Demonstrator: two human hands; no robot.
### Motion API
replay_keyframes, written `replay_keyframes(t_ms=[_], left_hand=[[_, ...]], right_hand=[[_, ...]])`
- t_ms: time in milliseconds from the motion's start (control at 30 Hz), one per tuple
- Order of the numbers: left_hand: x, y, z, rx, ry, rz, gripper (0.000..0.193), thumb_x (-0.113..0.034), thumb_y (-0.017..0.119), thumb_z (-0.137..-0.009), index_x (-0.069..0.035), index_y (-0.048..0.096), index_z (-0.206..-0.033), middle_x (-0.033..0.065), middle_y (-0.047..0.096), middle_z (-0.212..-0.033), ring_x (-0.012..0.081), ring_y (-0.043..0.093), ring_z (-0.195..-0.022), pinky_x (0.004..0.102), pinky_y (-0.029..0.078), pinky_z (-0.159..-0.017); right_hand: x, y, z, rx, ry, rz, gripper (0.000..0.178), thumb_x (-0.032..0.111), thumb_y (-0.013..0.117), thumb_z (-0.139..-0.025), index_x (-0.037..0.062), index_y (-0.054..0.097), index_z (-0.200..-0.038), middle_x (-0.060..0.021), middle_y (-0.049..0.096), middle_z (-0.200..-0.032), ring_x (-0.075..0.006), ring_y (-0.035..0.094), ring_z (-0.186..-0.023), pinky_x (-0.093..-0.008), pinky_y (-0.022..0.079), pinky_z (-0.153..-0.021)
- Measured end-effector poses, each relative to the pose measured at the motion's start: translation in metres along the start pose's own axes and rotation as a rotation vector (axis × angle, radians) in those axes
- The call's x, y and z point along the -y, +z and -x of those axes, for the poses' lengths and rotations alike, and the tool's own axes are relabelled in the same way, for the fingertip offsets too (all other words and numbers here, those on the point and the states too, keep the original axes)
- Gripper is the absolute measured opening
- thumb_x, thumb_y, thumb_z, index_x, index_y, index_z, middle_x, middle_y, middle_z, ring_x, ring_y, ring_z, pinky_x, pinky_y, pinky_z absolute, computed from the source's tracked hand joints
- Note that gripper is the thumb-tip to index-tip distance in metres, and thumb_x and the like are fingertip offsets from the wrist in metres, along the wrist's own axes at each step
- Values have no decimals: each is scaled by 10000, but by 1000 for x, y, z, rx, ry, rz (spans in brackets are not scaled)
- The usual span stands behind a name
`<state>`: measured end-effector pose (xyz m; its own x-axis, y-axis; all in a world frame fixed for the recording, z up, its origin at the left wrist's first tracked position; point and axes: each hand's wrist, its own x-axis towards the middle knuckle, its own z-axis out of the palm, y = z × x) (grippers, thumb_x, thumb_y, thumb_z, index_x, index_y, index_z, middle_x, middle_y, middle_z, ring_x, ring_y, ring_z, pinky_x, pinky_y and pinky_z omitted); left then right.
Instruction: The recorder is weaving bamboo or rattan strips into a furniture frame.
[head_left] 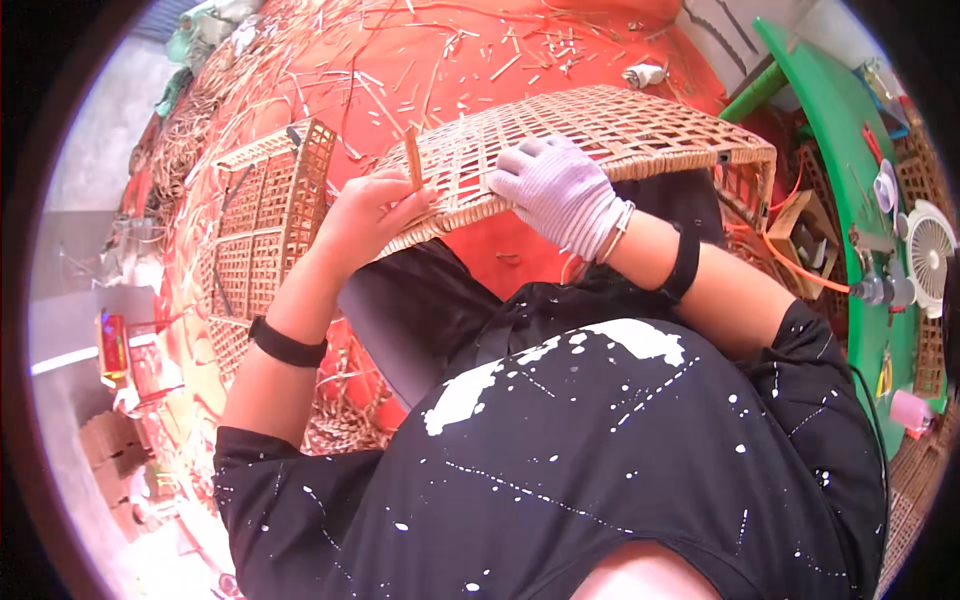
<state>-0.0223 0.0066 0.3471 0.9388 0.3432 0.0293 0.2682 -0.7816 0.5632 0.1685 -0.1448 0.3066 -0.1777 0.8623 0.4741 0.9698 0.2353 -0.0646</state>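
Observation:
A large woven rattan basket [610,125] with an open lattice rests across my knees, its wrapped rim toward me. My left hand [375,215], bare, pinches a flat brown strip [413,160] that stands upright at the rim's left part. My right hand [560,190] wears a pale striped glove, and its fingers curl over the same rim near the middle, gripping it. The glove hides the fingertips' exact hold. Dark bands circle both my wrists.
Another woven lattice basket [262,235] stands at my left. Cut strips lie scattered over the red floor covering [330,50], with a heap of loose strips [180,160] at far left. On the right are a green table [825,120], a white fan [930,255], an orange hose [805,270] and a cardboard box [800,235].

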Motion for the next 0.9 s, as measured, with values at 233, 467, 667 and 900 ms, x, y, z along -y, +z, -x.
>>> replay_keyframes(t_ms=[233,467,667,900], left_hand=[[-30,-7,-29,216,260,-381,264,-231,543,-837,-15,559,-685,128,516,-671,313,539,-657,405,431,-588],[-28,3,-56,338,335,-411,248,-210,533,-842,-17,544,-687,120,504,-672,317,534,-654,411,423,-579],[3,23,-62,298,249,-231,285,-194,547,-826,14,536,-631,154,501,-591,319,521,-587,405,413,-546],[-7,38,-54,132,-109,-8,352,-189,569,-808,58,474,-575,144,370,-473,196,364,-412,351,321,-437]], right_hand=[[-10,-3,11,-12,-84,-27,115,157,554,-718,102,597,-809,-44,552,-844,-205,567,-852,-350,460,-718],[-14,0,9,-8,-74,-81,121,150,554,-727,86,605,-815,-45,569,-857,-206,568,-869,-343,464,-742],[-15,-3,5,52,-89,-102,116,146,563,-719,81,618,-798,-49,564,-850,-209,566,-867,-340,469,-736],[-10,-5,2,75,-11,-86,119,168,595,-677,80,619,-754,-68,558,-842,-231,563,-841,-355,459,-715]])
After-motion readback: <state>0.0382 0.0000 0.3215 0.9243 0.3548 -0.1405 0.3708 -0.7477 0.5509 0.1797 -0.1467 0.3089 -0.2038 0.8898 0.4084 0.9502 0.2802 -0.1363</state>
